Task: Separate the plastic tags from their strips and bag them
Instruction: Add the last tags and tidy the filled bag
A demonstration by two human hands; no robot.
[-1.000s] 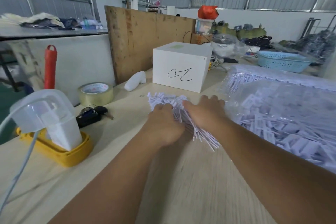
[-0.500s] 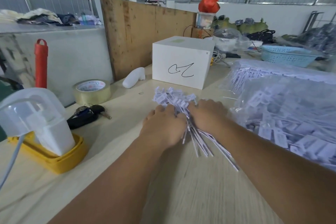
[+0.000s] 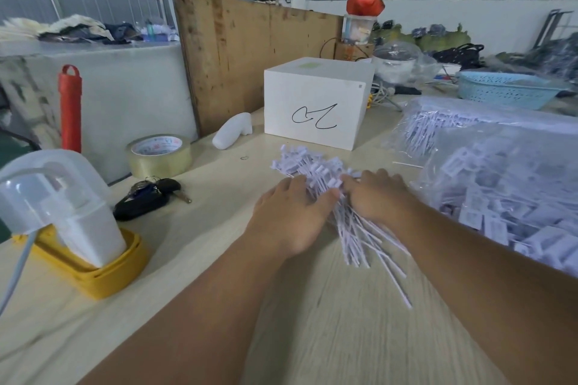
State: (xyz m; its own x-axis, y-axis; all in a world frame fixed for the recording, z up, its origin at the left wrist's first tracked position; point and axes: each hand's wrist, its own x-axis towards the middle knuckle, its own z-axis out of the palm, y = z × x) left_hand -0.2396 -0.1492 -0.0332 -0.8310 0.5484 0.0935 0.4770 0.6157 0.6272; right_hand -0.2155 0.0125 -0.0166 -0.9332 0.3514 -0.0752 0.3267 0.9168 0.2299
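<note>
A bundle of white plastic tags on thin strips (image 3: pixel 316 170) lies on the light wooden table (image 3: pixel 312 322) in front of me. Its tag heads point away from me and its long tails fan out toward me. My left hand (image 3: pixel 291 216) grips the bundle from the left. From the right, my right hand (image 3: pixel 378 197) grips the same bundle, fingers curled over the strips. Large clear plastic bags (image 3: pixel 500 184) full of white tags lie at the right.
A white box (image 3: pixel 316 103) with a black scribble stands just beyond the bundle. Left of it lie a white bottle (image 3: pixel 233 134), a tape roll (image 3: pixel 159 155), keys (image 3: pixel 150 197) and a white device in a yellow tray (image 3: pixel 93 272). A blue basket (image 3: pixel 506 89) sits far right.
The two hands stay together on the bundle. The strip tails have fanned out further toward me, and the view has shifted a little.
</note>
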